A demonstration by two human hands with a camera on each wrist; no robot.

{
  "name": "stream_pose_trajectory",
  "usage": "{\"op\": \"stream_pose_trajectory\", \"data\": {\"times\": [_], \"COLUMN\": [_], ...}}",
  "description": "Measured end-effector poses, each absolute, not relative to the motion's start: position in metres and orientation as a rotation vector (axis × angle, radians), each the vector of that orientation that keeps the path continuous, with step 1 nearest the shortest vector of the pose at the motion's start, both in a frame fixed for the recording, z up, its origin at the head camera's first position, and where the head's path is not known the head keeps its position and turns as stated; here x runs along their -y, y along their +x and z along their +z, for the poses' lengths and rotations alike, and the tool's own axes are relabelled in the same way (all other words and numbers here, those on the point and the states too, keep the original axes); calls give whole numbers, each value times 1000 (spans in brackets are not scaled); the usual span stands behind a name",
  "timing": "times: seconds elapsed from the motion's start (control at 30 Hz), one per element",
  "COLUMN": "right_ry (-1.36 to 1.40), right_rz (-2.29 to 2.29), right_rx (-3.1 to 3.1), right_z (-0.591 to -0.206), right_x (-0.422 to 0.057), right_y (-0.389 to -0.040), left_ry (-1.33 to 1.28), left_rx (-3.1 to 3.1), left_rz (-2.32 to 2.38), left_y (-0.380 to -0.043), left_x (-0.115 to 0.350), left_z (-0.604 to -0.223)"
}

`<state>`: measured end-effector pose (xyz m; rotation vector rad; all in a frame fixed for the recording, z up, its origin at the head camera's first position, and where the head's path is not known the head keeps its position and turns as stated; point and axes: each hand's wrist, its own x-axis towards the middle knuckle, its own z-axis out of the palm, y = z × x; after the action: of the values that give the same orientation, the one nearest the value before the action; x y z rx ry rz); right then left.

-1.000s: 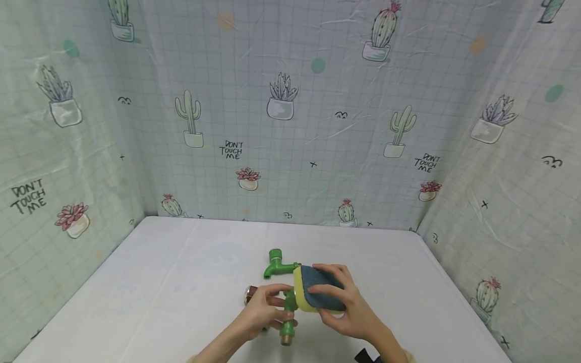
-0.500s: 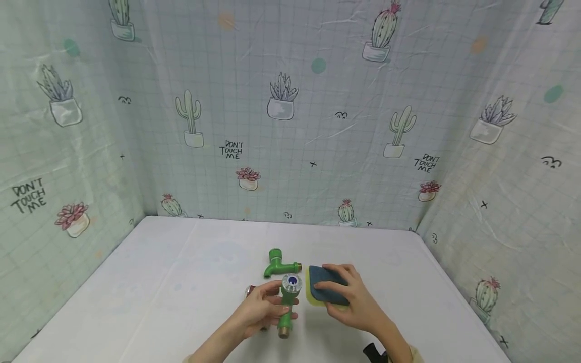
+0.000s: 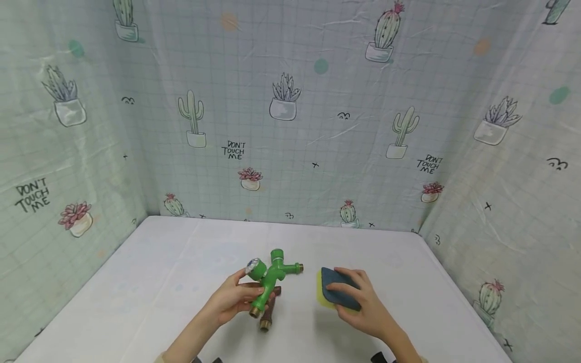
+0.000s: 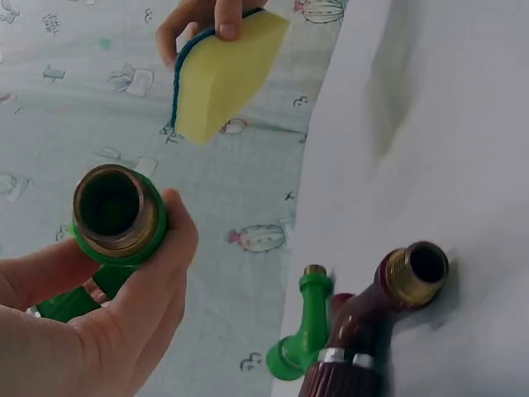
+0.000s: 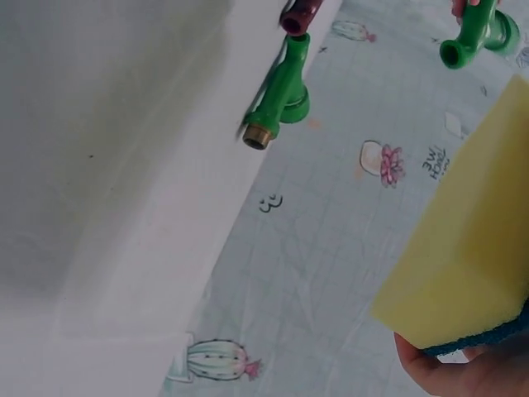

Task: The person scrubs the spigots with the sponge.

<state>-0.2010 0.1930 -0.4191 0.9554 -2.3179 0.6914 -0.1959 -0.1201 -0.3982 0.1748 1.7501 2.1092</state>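
My left hand [image 3: 235, 298] grips a green faucet [image 3: 271, 283] by its body, above the table. Its silver-capped knob tilts up to the left, and the brass threaded end points down toward me. In the left wrist view that brass end [image 4: 116, 211] faces the camera. My right hand [image 3: 363, 305] holds a sponge [image 3: 339, 290] from behind, fingers spread over its blue scouring side. The sponge's yellow side [image 5: 463, 256] faces the faucets in the right wrist view. Faucet and sponge are apart.
On the white table [image 3: 190, 267] a second green faucet [image 3: 290, 268] lies behind the held one. A dark red faucet [image 3: 268, 315] lies below my left hand, partly hidden by it. Cactus-print cloth [image 3: 313, 136] walls the back and sides.
The sponge was against the faucet a second ago; it has since moved right, away from it. My left hand has shifted left and turned the faucet, uncovering more of the dark red one.
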Motion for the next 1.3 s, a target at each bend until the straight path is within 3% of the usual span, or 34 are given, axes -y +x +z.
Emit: {"op": "stream_pose_trajectory", "data": {"times": [0.43,0.9,1.3], "right_ry": [932,941,930], "right_rz": [711,694,695], "right_rx": [2352,2327,2365], "right_z": [-427,-427,-427], "right_x": [-203,-204,-201], "right_y": [-200,-199,-198], "left_ry": [228,-12,-45], "left_rx": [-1775,-2123,-2142], "left_rz": [1906,1606,1400], "left_y": [-218,-284,-322], "left_x": [160,207,212], "left_z": [-398,-411,-422]}}
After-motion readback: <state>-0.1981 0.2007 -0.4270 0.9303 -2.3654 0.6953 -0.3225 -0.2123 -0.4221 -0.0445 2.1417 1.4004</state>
